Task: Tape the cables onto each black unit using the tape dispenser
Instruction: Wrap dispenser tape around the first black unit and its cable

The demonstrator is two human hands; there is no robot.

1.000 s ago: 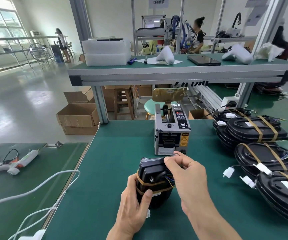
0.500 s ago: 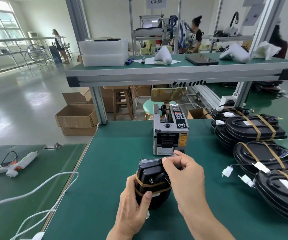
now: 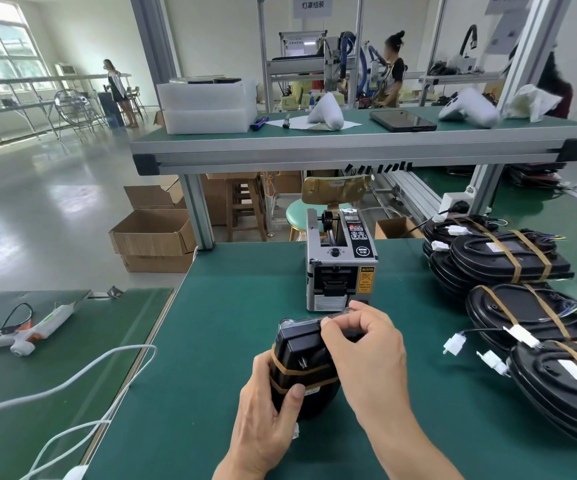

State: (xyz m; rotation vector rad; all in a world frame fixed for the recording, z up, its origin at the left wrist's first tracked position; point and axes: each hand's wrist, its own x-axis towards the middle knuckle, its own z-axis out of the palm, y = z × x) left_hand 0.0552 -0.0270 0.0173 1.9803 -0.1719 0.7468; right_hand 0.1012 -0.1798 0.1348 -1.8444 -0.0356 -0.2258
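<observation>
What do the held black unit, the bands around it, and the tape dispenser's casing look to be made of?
Black unit: probably moulded plastic, smooth semi-gloss with soft highlights. Bands: thin brown tape, likely paper or film, lying flat and matte. Tape dispenser: grey casing, seemingly painted metal or hard plastic; cannot tell which.

Left hand [image 3: 266, 410] low centre, forearm entering from bottom edge. Fingers wrapped round left side of unit [image 3: 300, 365], thumb laid across its near face, tip on tape band. Grip firm, unit held upright on edge.

Right hand [image 3: 366, 355] just right of left, forearm entering from bottom right, back of hand toward camera. Fingers curled over unit's top, thumb and forefinger pinched together there. Hands nearly touching.
</observation>
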